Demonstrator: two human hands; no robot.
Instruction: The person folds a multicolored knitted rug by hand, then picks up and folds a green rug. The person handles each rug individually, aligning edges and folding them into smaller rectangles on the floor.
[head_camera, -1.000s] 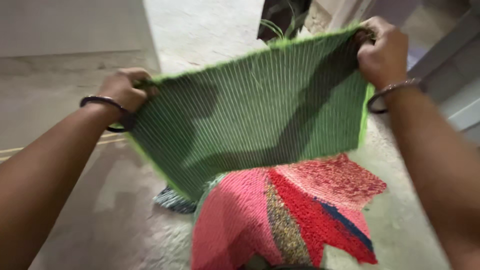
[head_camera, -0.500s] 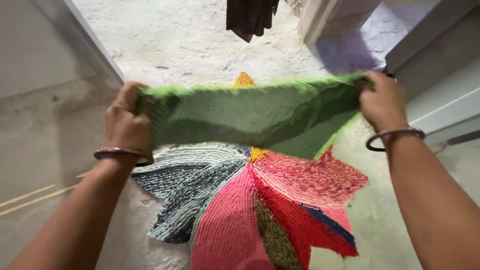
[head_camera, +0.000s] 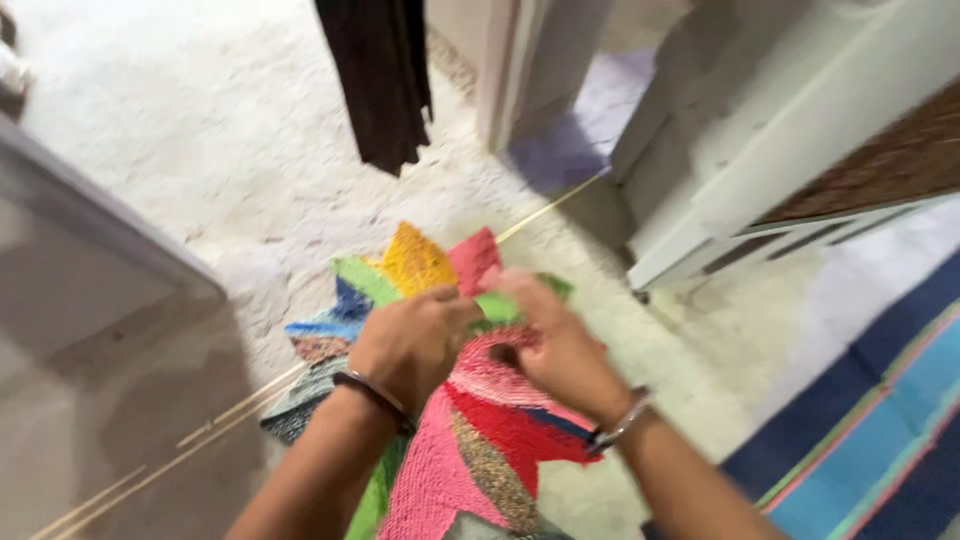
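1. Head view: a striped blue rug (head_camera: 880, 420) lay at four o'clock, and a white cabinet (head_camera: 780, 130) stood at two o'clock.
2. A multicoloured star-shaped mat (head_camera: 480, 440) lay at centre on the floor.
3. A dark hanging cloth (head_camera: 380, 70) was at twelve o'clock.
4. The left hand (head_camera: 410, 345) and right hand (head_camera: 555, 350) met above the mat, both pinching a bunched green cloth (head_camera: 497, 305).

Dark cloth (head_camera: 378, 75) hangs at top, w/ pale rough floor (head_camera: 200, 130) under it. White cupboard (head_camera: 790, 130) on right. Blue striped rug (head_camera: 880, 420) in bottom right corner. Thin sticks (head_camera: 180, 450) lie on floor, bottom left.
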